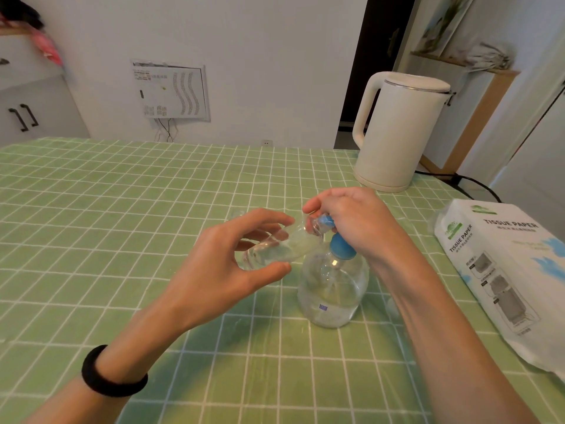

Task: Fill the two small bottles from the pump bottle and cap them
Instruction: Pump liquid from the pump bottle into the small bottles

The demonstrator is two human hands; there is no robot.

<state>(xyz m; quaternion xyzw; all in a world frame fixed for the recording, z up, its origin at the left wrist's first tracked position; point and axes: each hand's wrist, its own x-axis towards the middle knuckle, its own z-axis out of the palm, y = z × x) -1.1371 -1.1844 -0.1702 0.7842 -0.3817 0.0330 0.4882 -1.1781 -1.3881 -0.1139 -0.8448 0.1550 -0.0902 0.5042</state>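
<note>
A clear pump bottle [333, 286] with a blue collar and pump head stands on the green checked tablecloth [122, 209], partly filled with clear liquid. My right hand [351, 221] is curled over the blue pump head from above. My left hand [232, 258] holds a small clear bottle [275, 249] tilted on its side between thumb and fingers, its open neck up against the pump spout. Some clear liquid shows inside the small bottle. A second small clear thing, hard to make out, lies behind my left fingers [240, 214].
A white electric kettle [394, 130] stands at the back right, its black cord trailing right. A white tissue paper pack [501, 276] lies along the right edge. A black band circles my left wrist [113, 374]. A white wall rises behind the table.
</note>
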